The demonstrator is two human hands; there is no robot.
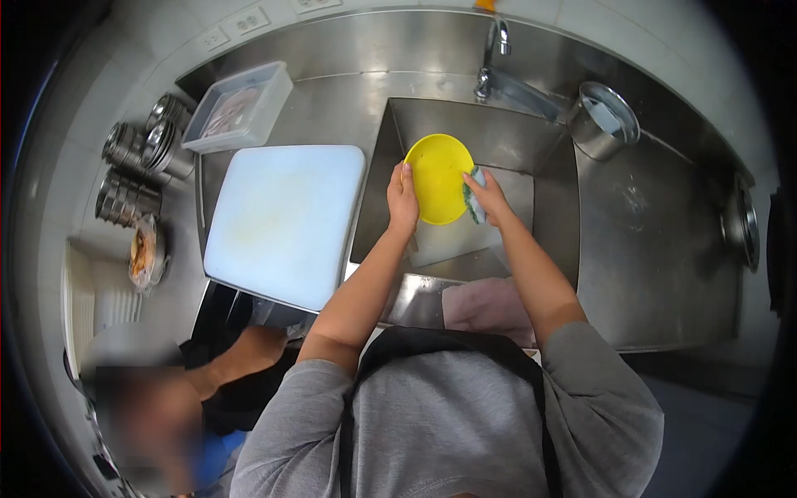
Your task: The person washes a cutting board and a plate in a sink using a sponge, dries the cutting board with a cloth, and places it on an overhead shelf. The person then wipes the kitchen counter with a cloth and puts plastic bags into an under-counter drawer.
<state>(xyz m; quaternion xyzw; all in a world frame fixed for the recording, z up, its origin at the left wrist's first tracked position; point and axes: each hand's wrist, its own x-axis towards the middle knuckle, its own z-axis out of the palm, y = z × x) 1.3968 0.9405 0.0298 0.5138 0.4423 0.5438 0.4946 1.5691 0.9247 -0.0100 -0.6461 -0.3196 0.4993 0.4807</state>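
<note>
A round yellow bowl (437,183) is held over the steel sink (554,207). My left hand (403,199) grips its left rim, thumb toward the inside and the other fingers behind it. At the bowl's right rim my right hand (491,197) is closed on a sponge (476,199), pale on one side and green on the other. The sponge touches the bowl's edge or lies just beside it; I cannot tell which. Below the bowl, a whitish flat surface (452,241) shows at the sink's bottom.
A white cutting board (286,220) lies left of the sink, with a clear plastic bin (238,108) behind. The faucet (490,62) rises at the back. A steel pot (604,120) stands right. A pink cloth (490,309) hangs at the front edge. Another person's arm (241,361) reaches in lower left.
</note>
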